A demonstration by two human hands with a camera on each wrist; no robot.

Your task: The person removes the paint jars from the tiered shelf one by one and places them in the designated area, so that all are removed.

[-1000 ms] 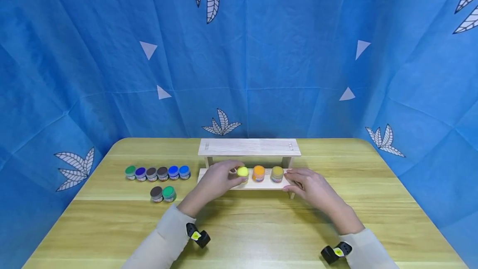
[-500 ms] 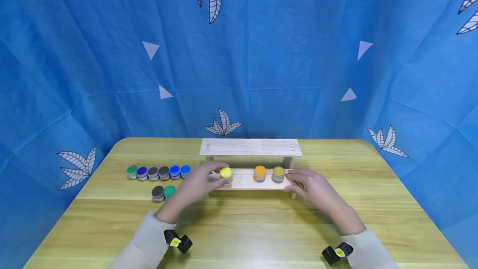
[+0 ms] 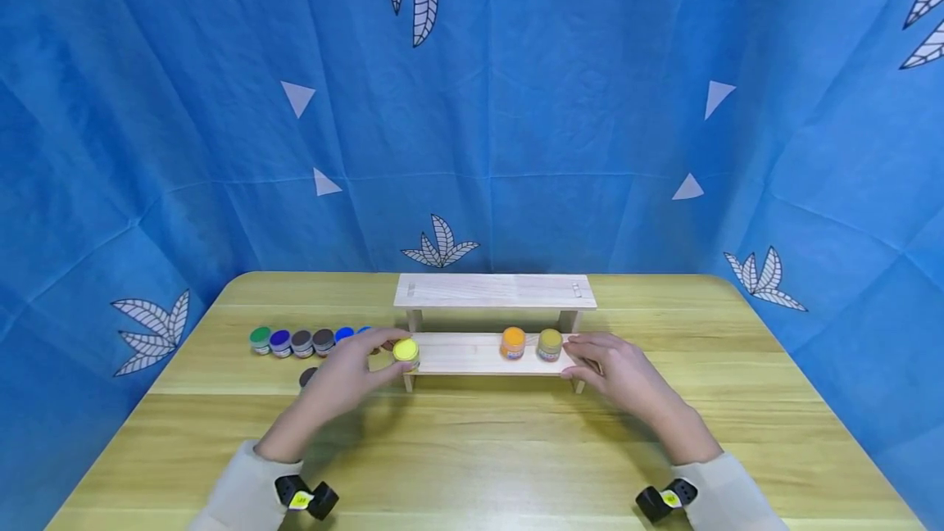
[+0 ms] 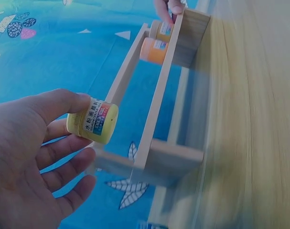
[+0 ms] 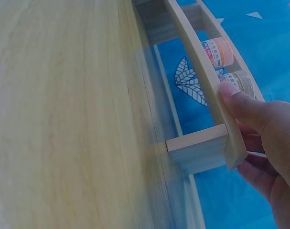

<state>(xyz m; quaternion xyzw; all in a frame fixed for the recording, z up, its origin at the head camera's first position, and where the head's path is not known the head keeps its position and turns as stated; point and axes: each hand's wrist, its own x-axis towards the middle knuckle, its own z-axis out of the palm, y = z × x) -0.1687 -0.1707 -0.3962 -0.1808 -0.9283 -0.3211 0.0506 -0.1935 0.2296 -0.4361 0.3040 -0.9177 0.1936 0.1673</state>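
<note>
My left hand pinches a yellow-lidded paint jar between thumb and fingers, at the left end of the lower board of a pale wooden two-step shelf. In the left wrist view, the jar's printed label faces the camera, and the lower fingers are spread apart beneath it. On the lower board's right half stand an orange paint jar and an ochre paint jar. My right hand grips the right end of that board, with its thumb on the front edge close to the ochre jar.
Left of the shelf is a row of paint jars, with green, purple, dark and blue lids. A dark-lidded jar is partly behind the left hand. The upper board stands behind the lower one.
My left hand has carried the yellow jar leftward, from beside the orange jar to the lower board's left end. The left arm now hides the front green jar. The right hand keeps its place.
</note>
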